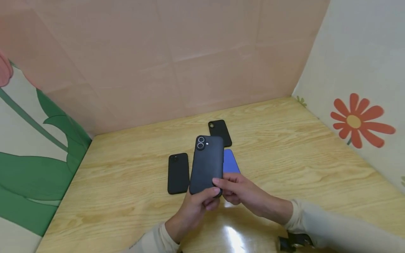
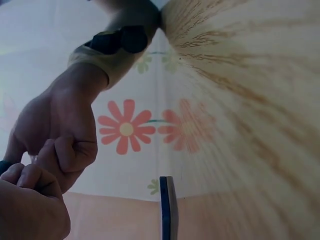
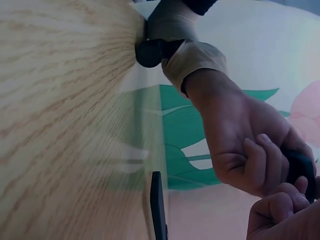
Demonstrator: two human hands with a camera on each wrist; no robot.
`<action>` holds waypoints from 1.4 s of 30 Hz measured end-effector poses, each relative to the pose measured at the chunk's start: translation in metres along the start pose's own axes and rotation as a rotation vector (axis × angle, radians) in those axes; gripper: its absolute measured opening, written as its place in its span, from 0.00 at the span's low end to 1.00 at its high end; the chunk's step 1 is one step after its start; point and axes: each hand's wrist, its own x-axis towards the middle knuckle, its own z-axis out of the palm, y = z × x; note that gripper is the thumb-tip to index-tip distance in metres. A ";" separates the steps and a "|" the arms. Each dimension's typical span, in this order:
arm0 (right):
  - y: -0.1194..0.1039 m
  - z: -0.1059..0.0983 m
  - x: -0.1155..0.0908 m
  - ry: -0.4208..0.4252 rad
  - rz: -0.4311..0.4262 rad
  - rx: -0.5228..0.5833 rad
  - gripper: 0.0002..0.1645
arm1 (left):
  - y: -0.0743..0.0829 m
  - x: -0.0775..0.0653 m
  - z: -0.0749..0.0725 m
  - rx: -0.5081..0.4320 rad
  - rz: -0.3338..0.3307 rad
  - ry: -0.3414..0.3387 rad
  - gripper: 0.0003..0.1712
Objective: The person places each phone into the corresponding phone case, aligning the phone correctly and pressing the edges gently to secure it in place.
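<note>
Both hands hold a smartphone in a dark case [image 1: 207, 165] above the table, its back with two round camera lenses facing up. My left hand [image 1: 196, 207] grips the bottom left corner, thumb lying across the back. At the lower right corner, my right hand [image 1: 243, 193] pinches the phone, its thumb on the back and its other fingers curled beneath. In the right wrist view, the dark end of the held phone [image 3: 300, 170] shows between the hands. A blue flat phone-shaped piece [image 1: 231, 161] lies partly hidden behind the phone and right hand.
A black phone-shaped piece [image 1: 178, 174] lies left of the held phone, and another with a camera opening [image 1: 221, 131] lies behind it. The wood-grain table [image 1: 126, 168] meets a pink covering [image 1: 177, 63] at the back and a flower-painted wall [image 1: 354, 52] at right.
</note>
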 end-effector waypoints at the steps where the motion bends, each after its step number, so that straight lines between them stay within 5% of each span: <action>1: 0.000 0.000 0.000 0.004 -0.006 -0.013 0.16 | 0.001 0.000 0.000 -0.009 0.000 -0.008 0.09; 6: -0.003 -0.005 0.000 0.043 -0.019 -0.071 0.28 | 0.003 -0.003 0.001 -0.051 -0.015 -0.023 0.12; 12: -0.012 -0.012 0.001 0.191 -0.076 -0.018 0.20 | 0.007 -0.006 -0.002 -0.103 -0.004 -0.046 0.16; 18: -0.015 -0.018 0.002 0.173 -0.169 0.049 0.25 | 0.011 -0.004 -0.007 -0.205 0.138 -0.145 0.21; 22: -0.013 -0.020 0.003 0.135 -0.158 0.061 0.22 | 0.013 -0.001 -0.010 -0.254 0.227 -0.098 0.20; 28: -0.010 -0.021 0.002 0.078 -0.141 0.060 0.22 | 0.016 0.004 -0.010 -0.264 0.268 -0.008 0.23; 33: -0.007 -0.018 0.000 0.047 -0.120 0.053 0.25 | 0.014 0.005 -0.009 -0.183 0.225 0.055 0.22; 42: -0.006 -0.010 -0.001 0.029 -0.081 0.041 0.25 | 0.008 0.003 -0.007 0.015 -0.006 0.076 0.17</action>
